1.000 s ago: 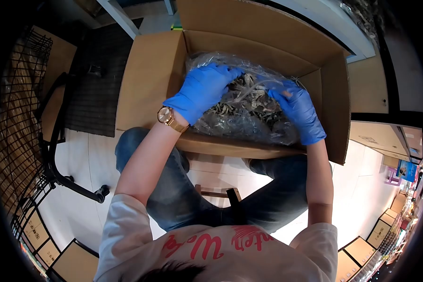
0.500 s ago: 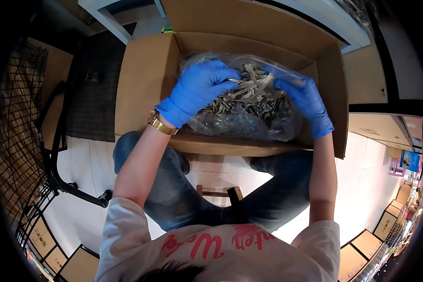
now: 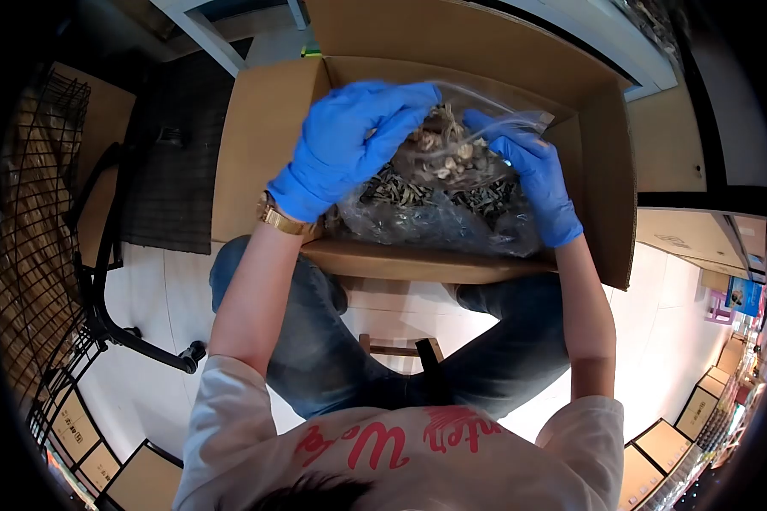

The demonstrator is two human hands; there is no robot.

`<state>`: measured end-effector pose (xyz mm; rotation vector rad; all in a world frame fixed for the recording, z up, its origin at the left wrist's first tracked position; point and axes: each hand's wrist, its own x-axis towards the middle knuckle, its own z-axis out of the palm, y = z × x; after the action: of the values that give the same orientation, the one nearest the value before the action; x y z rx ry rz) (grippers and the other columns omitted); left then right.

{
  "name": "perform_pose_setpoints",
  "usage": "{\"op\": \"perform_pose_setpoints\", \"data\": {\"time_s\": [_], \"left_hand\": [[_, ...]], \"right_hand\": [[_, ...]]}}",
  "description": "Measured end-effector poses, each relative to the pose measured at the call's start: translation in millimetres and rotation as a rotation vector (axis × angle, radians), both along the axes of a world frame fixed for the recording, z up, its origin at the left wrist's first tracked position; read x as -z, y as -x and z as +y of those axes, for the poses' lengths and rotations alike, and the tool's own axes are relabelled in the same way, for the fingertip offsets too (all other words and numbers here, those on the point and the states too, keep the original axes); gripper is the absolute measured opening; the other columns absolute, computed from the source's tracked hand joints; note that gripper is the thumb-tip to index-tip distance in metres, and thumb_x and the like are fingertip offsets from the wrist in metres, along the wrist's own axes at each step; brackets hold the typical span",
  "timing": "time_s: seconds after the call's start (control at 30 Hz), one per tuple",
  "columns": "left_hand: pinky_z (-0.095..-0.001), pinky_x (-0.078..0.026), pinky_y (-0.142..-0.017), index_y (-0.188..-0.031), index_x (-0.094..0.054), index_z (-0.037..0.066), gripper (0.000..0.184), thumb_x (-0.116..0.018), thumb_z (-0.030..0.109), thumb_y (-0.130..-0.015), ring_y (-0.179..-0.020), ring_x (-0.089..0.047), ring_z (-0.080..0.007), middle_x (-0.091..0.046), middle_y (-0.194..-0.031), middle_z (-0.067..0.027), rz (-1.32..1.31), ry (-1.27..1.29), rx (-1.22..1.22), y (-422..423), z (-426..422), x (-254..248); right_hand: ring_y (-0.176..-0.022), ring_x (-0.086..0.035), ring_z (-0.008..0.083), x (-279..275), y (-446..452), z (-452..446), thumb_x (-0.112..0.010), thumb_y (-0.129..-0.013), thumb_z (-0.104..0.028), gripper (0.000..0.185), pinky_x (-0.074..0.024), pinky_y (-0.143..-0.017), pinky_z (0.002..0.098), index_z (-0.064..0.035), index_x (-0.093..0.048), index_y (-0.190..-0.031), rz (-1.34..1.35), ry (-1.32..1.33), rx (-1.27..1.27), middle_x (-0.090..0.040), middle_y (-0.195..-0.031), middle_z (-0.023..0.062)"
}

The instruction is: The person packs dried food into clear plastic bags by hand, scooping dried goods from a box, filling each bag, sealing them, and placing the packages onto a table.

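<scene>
Both my hands wear blue gloves, above a cardboard box [image 3: 452, 266] between my knees. My left hand [image 3: 358, 140] is closed at the left of a small clear zip bag [image 3: 460, 162]; its fingertips meet the bag's upper edge, and the exact grip is partly hidden. The right side of this bag is in my right hand [image 3: 533, 183], fingers bent around the plastic. Inside are shrivelled, pale brown dried pieces [image 3: 452, 140]. Below, a large crumpled clear plastic bag [image 3: 435, 230] lies in the box, with many darker, strip-like dried pieces [image 3: 400, 189] in it.
Raised box flaps stand at the far side and left [image 3: 264, 145]. A black wire rack [image 3: 38, 255] and a black wheeled frame [image 3: 102, 315] are at left. White furniture legs [image 3: 204, 38] stand beyond the box. A wooden stool [image 3: 392, 347] shows between my legs.
My left hand has risen slightly and moved over the bag's upper left edge. My right hand has shifted left and the small bag now shows its pale contents more clearly.
</scene>
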<state>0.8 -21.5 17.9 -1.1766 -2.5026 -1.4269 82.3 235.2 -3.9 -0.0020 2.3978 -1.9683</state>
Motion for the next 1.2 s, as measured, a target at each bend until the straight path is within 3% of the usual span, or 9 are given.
{"op": "perform_pose_setpoints", "data": {"time_s": [0.07, 0.13, 0.2, 0.27, 0.47, 0.5, 0.6, 0.83, 1.2], "left_hand": [[-0.036, -0.05, -0.087, -0.105, -0.069, 0.011, 0.024, -0.062, 0.026, -0.087, -0.101, -0.063, -0.0283, -0.068, -0.109, -0.0052, 0.487, 0.119, 0.052, 10.2, -7.7, -9.9], [-0.0371, -0.048, -0.088, -0.101, -0.07, 0.013, 0.021, -0.064, 0.024, -0.084, -0.1, -0.061, -0.0283, -0.069, -0.099, -0.0054, 0.388, 0.242, 0.041, 11.2, -9.3, 19.9], [-0.0386, -0.047, -0.087, -0.094, -0.07, 0.016, 0.015, -0.064, 0.021, -0.081, -0.094, -0.061, -0.0257, -0.067, -0.088, -0.0049, 0.058, 0.87, 0.174, 7.5, -2.9, 36.4], [-0.0367, -0.048, -0.082, -0.083, -0.067, 0.02, 0.007, -0.062, 0.018, -0.078, -0.083, -0.06, -0.0206, -0.064, -0.079, -0.0022, 0.43, 0.597, 0.193, -4.1, 13.0, 52.5], [-0.0376, -0.048, -0.079, -0.083, -0.067, 0.02, 0.007, -0.062, 0.019, -0.078, -0.084, -0.06, -0.0215, -0.063, -0.079, 0.0005, 0.485, 0.482, 0.378, -14.7, 31.7, 55.4], [-0.0376, -0.05, -0.075, -0.08, -0.067, 0.019, 0.006, -0.062, 0.019, -0.078, -0.084, -0.061, -0.022, -0.064, -0.079, -0.0013, 0.439, 0.511, 0.272, -11.2, 23.8, 64.9], [-0.0368, -0.052, -0.071, -0.079, -0.067, 0.017, 0.005, -0.063, 0.019, -0.077, -0.085, -0.062, -0.0219, -0.064, -0.085, -0.0027, 0.318, 0.865, 0.082, -9.9, 21.5, 44.1], [-0.037, -0.045, -0.094, -0.079, -0.068, 0.014, 0.012, -0.074, 0.019, -0.071, -0.112, -0.053, -0.0248, -0.058, -0.121, -0.0045, 0.547, 0.176, -0.16, -4.1, 14.9, 8.4], [-0.0347, -0.049, -0.084, -0.076, -0.066, 0.013, 0.01, -0.073, 0.019, -0.074, -0.099, -0.061, -0.0217, -0.063, -0.114, -0.0001, 0.414, 0.332, 0.008, 2.1, 18.2, 42.9]], "right_hand": [[-0.108, -0.057, 0.0125, 4.0, 6.0, 6.6, -0.06, -0.088, -0.006, 0.031, -0.042, -0.097, 0.0278, -0.008, -0.064, -0.119, -0.018, -0.011, -0.032, -0.065, -0.116, 0.0064], [-0.112, -0.054, 0.0139, 17.2, 11.2, 19.1, -0.06, -0.085, 0.001, 0.049, -0.0417, -0.099, 0.0295, -0.0093, -0.052, -0.133, -0.259, -0.029, -0.12, -0.059, -0.127, 0.0058], [-0.119, -0.051, 0.016, 13.4, 8.2, 14.2, -0.061, -0.08, 0.005, 0.067, -0.0411, -0.1, 0.0316, -0.0115, -0.04, -0.142, -0.226, -0.021, -0.065, -0.052, -0.135, 0.0049], [-0.122, -0.051, 0.0219, -5.8, 4.7, 0.5, -0.063, -0.076, 0.004, 0.076, -0.0408, -0.101, 0.0348, -0.0167, -0.036, -0.144, 0.321, -0.452, -0.033, -0.049, -0.138, 0.0066], [-0.095, -0.061, 0.0313, 47.2, -3.3, 39.5, -0.063, -0.077, 0.001, 0.035, -0.0494, -0.086, 0.0379, -0.0152, -0.067, -0.108, 0.188, -1.273, -0.221, -0.064, -0.109, 0.011], [-0.085, -0.062, 0.0296, 41.0, 0.7, 40.4, -0.063, -0.079, -0.004, 0.011, -0.0506, -0.079, 0.0377, -0.0103, -0.069, -0.085, 0.156, -0.935, -0.175, -0.067, -0.09, 0.011], [-0.097, -0.062, 0.0273, 10.2, -4.7, 27.5, -0.066, -0.077, -0.002, 0.014, -0.0498, -0.085, 0.0349, -0.0081, -0.07, -0.089, 0.282, -0.872, -0.073, -0.069, -0.095, 0.0094], [-0.087, -0.062, 0.0241, -37.9, -10.9, 26.7, -0.069, -0.077, -0.014, 0.009, -0.0512, -0.077, 0.0339, -0.0133, -0.069, -0.086, 0.474, -0.918, 0.091, -0.067, -0.09, 0.0031], [-0.084, -0.062, 0.0267, 3.9, -5.9, 38.4, -0.068, -0.078, -0.021, 0.009, -0.052, -0.076, 0.0368, -0.0153, -0.068, -0.085, 0.183, -1.074, 0.016, -0.066, -0.089, 0.0055]]}}
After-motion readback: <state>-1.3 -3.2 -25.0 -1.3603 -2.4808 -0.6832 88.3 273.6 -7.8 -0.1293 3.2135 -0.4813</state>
